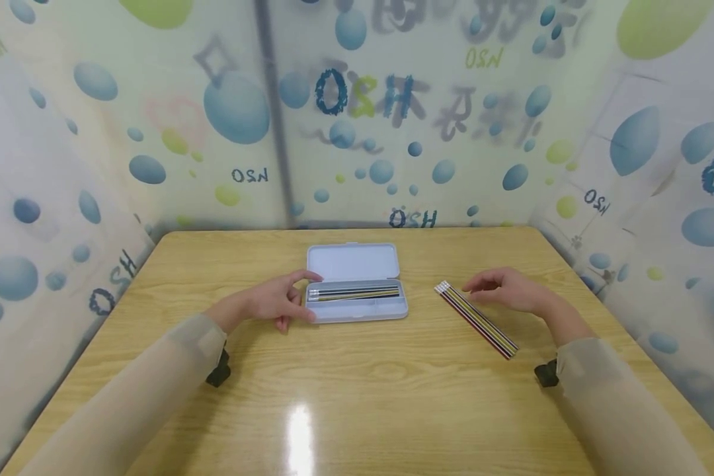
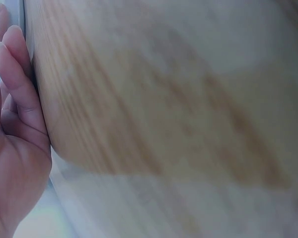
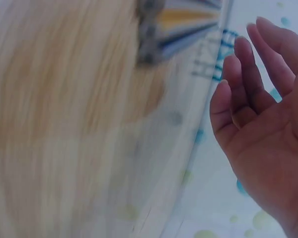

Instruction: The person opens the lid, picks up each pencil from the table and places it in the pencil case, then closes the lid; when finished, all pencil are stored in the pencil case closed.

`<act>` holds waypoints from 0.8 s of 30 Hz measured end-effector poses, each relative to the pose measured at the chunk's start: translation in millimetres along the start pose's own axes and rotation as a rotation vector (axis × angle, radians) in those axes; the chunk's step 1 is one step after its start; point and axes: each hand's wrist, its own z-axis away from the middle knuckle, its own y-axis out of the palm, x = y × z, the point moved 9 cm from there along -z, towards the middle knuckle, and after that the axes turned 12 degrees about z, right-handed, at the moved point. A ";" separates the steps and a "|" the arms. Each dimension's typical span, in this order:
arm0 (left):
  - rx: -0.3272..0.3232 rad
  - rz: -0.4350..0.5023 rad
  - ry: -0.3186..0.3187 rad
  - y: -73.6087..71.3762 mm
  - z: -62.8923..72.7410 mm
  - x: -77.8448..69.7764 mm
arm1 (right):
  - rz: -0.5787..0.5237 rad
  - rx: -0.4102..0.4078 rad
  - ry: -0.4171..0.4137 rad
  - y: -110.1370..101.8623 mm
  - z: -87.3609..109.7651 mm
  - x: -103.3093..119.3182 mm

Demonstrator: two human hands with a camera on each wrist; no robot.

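Note:
An open white pencil case [image 1: 387, 308] lies on the table, its lid [image 1: 352, 262] tipped back away from me. Several striped pencils [image 1: 357, 293] fill its rear compartment. At its left end my left hand [image 1: 276, 301] holds the case, thumb at the front corner and index finger near the hinge. To the right, a row of several striped pencils [image 1: 477, 320] lies slanted, white-tipped ends toward the case. Just beside those ends hovers my right hand [image 1: 508, 291], fingers loosely bent and holding nothing. In the right wrist view its palm [image 3: 268, 144] faces the pencil ends.
The wooden table [image 1: 369, 396] carries the case and pencils. Patterned sheeting [image 1: 357, 152] with blue and green spots rises behind the table and along both sides. A bright reflection shows near the front.

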 end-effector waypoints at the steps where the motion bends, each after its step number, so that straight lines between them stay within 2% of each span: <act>1: 0.000 0.002 0.000 0.3 0.3 -0.4 | 0.001 0.012 -0.001 0.3 1.1 -3.9; 10: -0.006 -0.001 -0.002 -0.5 0.4 -0.9 | -0.002 0.107 0.035 8.9 4.5 -26.3; 24: -0.006 -0.008 0.006 0.2 0.3 0.2 | -0.019 0.133 0.038 13.8 2.1 -27.5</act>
